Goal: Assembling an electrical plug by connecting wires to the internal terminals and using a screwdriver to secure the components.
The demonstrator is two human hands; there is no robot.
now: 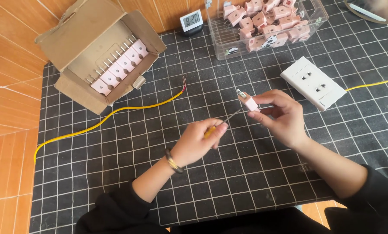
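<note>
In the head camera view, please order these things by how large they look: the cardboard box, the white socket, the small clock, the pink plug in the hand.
1. cardboard box
2. white socket
3. small clock
4. pink plug, held by the right hand

A black mat (254,173) with a white grid covers part of an orange tiled floor (8,143). On the mat lie an open cardboard box (96,52) of pink plugs, a yellow cable (116,113) with bared ends, a small digital clock (191,21), a clear plastic bin (267,26) of pink plugs, and a white double socket (313,83) on a yellow lead (373,83).
</note>
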